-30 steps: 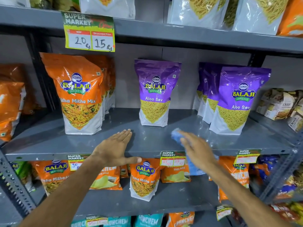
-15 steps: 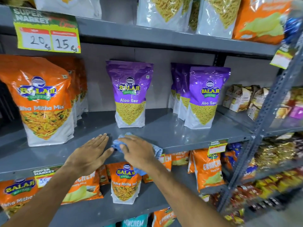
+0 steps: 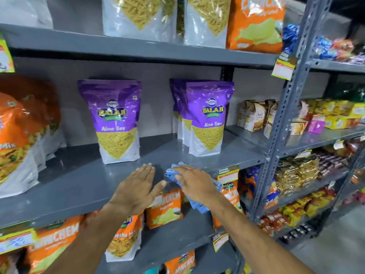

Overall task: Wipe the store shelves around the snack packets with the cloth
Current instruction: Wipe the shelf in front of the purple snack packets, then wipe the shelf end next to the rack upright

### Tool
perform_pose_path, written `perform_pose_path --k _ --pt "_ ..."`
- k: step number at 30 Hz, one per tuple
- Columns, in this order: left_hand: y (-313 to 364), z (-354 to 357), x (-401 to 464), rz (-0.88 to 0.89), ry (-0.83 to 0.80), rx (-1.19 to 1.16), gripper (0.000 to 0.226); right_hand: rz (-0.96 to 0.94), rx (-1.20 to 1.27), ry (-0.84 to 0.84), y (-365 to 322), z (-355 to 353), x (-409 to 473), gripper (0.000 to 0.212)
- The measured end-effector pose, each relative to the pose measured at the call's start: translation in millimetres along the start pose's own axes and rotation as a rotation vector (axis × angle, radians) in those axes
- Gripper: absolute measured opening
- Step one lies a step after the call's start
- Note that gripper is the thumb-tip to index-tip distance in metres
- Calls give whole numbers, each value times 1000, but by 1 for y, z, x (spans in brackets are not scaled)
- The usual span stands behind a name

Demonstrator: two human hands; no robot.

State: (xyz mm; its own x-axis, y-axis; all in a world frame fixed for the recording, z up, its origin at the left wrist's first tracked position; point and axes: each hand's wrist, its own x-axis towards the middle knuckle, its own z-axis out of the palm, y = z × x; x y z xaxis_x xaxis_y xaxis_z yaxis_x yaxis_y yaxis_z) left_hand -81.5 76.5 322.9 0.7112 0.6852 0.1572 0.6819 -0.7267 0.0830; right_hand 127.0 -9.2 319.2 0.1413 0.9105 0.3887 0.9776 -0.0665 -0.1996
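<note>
Flat right hand (image 3: 194, 183) presses blue checked cloth (image 3: 171, 173) on grey metal shelf (image 3: 79, 184), left hand (image 3: 136, 188) flat; sweeping deeper could topple purple packet (image 3: 116, 123).

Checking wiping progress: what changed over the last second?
The right hand swept the blue cloth left along the shelf, then back right; the left hand slid right, flat on it. The Aloo Sev packets stayed put.

Left grip (image 3: 138, 186), right grip (image 3: 194, 182): flat.
</note>
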Motion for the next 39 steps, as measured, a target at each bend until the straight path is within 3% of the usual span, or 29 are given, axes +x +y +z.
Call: perform_pose_path --k 7,10,12,15,20,22,25,30,39 --pt "90 24 87 -54 -11 3 103 43 -36 -8 116 -26 -4 40" --pt "108 31 108 -151 -7 -37 134 43 156 -9 174 -45 -10 42" --pt "112 35 114 -207 5 -30 148 135 361 105 216 -59 -6 48" --pt "113 42 116 -253 11 20 137 292 501 309 276 -66 42 36" --pt "123 35 114 -284 -6 18 125 487 256 73 327 -38 159 35" --pt "125 33 113 -284 -4 30 123 431 172 -27 333 -27 193 38" --pt "125 36 112 -290 18 63 125 197 108 -156 336 -13 241 40" --pt "121 38 113 -303 32 59 125 -61 194 -241 344 3 284 35" --pt "120 36 113 -303 -16 30 117 -15 106 -261 327 -11 250 43"
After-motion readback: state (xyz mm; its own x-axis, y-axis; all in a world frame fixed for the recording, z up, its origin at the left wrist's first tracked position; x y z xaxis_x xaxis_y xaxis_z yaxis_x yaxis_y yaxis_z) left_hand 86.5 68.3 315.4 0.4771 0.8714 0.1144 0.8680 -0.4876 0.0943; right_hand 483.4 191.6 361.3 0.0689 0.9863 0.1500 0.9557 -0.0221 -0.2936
